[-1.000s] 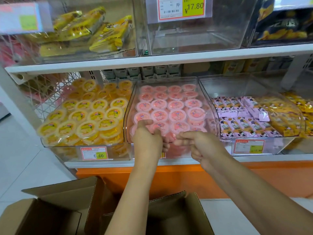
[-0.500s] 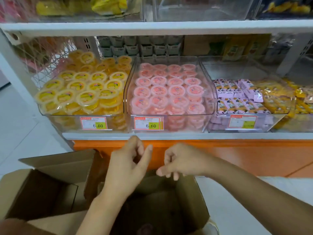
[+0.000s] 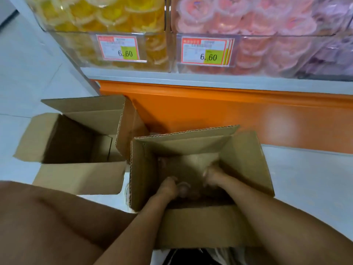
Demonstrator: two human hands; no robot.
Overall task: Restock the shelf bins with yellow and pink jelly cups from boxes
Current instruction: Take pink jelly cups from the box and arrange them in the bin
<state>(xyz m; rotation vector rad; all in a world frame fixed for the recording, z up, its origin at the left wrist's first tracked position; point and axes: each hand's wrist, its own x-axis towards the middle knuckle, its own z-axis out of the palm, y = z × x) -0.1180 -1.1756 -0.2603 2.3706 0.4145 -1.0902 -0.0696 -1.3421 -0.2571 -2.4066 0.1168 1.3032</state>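
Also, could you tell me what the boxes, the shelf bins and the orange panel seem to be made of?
Left box and right box: matte corrugated cardboard; fluting shows along cut edges. Yellow bin and pink bin: clear glossy plastic, probably acrylic; contents show through. Orange panel: smooth, semi-gloss, soft reflection; painted metal or laminate, unclear.

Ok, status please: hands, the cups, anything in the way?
Left hand and right hand both down inside near box; grip blurred, cannot tell. Pink cups and yellow cups fill the bins. Other box open beside it; nothing blocks the hands.
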